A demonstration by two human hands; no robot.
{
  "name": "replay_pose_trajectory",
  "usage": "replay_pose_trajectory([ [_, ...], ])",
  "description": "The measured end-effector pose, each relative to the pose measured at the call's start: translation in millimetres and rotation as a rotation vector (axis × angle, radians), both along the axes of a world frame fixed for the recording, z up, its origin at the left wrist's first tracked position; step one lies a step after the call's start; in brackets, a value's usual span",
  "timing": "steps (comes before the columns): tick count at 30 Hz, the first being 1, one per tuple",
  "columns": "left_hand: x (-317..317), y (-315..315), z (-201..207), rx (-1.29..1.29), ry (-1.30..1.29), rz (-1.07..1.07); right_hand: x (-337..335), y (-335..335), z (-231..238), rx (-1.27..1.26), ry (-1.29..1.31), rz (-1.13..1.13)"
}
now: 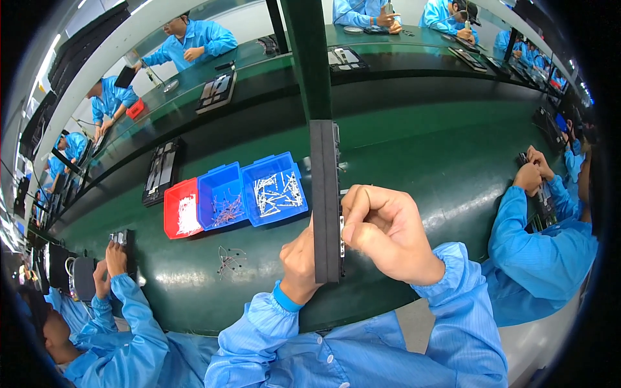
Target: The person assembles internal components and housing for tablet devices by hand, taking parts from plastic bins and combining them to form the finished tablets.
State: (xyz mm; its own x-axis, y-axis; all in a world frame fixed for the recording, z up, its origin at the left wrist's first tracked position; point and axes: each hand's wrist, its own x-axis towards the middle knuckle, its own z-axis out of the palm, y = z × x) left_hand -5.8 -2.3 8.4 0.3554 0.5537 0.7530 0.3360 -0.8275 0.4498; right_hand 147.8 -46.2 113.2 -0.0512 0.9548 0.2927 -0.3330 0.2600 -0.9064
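A long black flat-sided device (326, 200) stands on its narrow edge in front of me, its components facing right. My left hand (299, 264) grips it from the left near its lower end, with most of the fingers hidden behind it. On its right side, a small silvery-white strip (342, 237) shows along the edge. My right hand (391, 234) is closed, thumb and forefinger pressed together against that side beside the strip. Whatever the fingertips may hold is too small to make out.
Left of the device sit a blue bin (299, 169) of white strips, another blue bin (202, 184) of thin wires and a red bin (169, 213) of small white pieces. Loose wires (231, 260) lie nearby on the green table (414, 149). Co-workers sit close on both sides.
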Motion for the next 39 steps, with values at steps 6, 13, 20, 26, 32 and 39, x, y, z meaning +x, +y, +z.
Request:
replay_pose_trajectory([
  [6,4,2,-8,0.021,-0.039,0.057,5,5,2,-0.115,0.078,0.037],
  [13,5,1,-2,0.055,-0.024,0.048,11,7,-1,-0.129,0.075,0.077],
  [20,7,2,1,0.042,0.005,0.039,13,9,0,-0.111,0.052,0.067],
  [26,4,2,-5,0.036,-0.008,0.031,10,6,0,-0.078,0.055,0.074],
  [32,3,2,-1,0.067,-0.003,0.054,7,5,-1,-0.072,0.037,0.056],
  [39,2,2,1,0.040,0.001,0.025,4,4,-4,-0.034,0.046,0.053],
])
